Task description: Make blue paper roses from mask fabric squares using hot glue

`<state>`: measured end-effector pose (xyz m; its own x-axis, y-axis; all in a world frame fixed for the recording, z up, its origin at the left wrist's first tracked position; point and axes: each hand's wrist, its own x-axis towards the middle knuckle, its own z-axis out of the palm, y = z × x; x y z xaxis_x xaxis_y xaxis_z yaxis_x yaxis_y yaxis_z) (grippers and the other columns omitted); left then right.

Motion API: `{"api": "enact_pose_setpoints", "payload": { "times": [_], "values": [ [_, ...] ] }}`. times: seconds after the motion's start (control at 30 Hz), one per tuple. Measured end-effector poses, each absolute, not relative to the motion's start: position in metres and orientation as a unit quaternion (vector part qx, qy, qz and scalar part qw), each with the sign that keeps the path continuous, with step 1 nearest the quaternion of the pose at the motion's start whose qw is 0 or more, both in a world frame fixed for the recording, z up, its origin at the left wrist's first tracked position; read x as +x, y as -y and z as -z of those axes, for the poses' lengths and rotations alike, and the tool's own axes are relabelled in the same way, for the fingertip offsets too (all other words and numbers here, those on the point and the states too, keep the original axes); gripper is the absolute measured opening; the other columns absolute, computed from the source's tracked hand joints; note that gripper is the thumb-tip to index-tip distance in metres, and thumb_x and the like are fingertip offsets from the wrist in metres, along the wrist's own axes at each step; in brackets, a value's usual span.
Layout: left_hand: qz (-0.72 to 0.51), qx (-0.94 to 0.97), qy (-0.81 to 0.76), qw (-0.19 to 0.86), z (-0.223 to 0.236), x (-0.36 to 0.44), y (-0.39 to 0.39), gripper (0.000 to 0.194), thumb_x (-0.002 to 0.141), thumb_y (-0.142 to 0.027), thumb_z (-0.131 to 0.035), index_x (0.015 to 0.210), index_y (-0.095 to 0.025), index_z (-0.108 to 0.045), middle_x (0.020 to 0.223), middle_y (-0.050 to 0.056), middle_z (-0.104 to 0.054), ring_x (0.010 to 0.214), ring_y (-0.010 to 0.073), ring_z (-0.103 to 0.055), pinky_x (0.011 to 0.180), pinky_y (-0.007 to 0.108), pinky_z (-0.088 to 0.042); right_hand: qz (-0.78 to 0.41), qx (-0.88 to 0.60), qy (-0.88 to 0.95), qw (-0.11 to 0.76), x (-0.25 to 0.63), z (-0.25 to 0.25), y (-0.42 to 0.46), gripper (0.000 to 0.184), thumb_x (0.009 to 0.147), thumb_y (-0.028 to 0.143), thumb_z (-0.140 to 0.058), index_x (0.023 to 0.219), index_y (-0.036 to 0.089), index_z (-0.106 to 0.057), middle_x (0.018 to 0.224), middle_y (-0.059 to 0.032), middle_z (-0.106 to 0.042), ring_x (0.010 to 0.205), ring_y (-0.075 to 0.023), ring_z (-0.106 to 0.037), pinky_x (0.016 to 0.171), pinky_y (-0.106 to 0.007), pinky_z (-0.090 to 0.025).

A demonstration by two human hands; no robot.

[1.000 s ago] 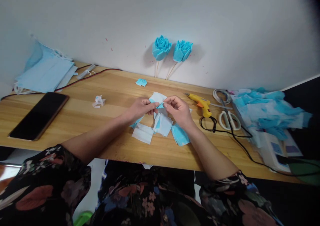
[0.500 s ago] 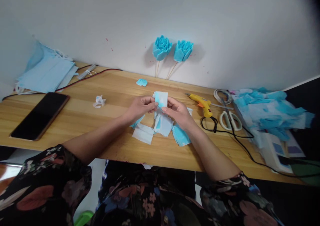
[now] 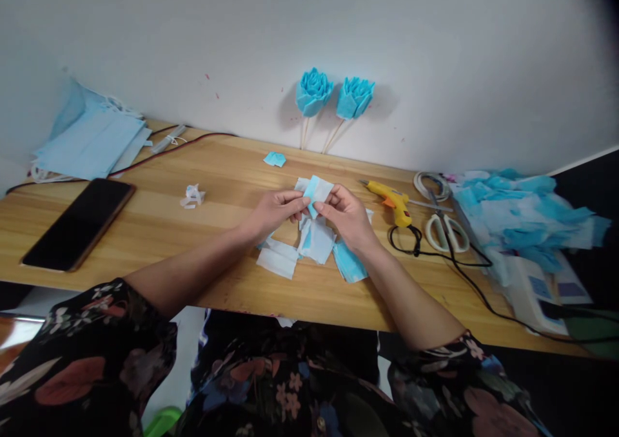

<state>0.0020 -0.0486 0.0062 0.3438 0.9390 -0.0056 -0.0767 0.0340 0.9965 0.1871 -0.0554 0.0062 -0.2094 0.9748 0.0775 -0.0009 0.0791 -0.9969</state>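
Both hands meet over the middle of the wooden table [image 3: 159,218]. My left hand [image 3: 275,211] and my right hand [image 3: 345,216] pinch a small light-blue fabric piece [image 3: 316,190] between thumbs and fingers, holding it up just above the table. Under and around the hands lie several cut blue and white fabric squares [image 3: 316,240]. One more blue scrap [image 3: 274,159] lies farther back near the wall.
Two blue fabric roses on sticks [image 3: 333,98] lean on the wall. A yellow glue gun [image 3: 393,202] with black cord and white scissors [image 3: 445,231] lie right. Blue scraps [image 3: 520,214] pile far right. A phone [image 3: 77,223], face masks [image 3: 91,144] and a white scrap [image 3: 192,196] sit left.
The blue piece was turned and unfolded between the fingers; it went from a small folded shape to an upright flat square, and now sits tilted in both pinches. The arms stayed put.
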Motion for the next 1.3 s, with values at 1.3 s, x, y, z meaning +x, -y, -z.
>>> {"api": "enact_pose_setpoints", "payload": {
  "times": [1.3],
  "values": [
    [-0.404,0.591,-0.424,0.555,-0.012,-0.001,0.049,0.039,0.077,-0.053,-0.071,0.067,-0.016,-0.066,0.065,0.001,-0.063,0.060,0.0098,-0.050,0.062,0.025,-0.044,-0.529,-0.431,0.587,0.435,0.190,-0.010,0.056,0.026,0.080,0.044,-0.076,0.092,0.023,-0.066,0.078,0.0016,-0.064,0.072,-0.0149,-0.058,0.069,-0.030,-0.048]
  ]
}}
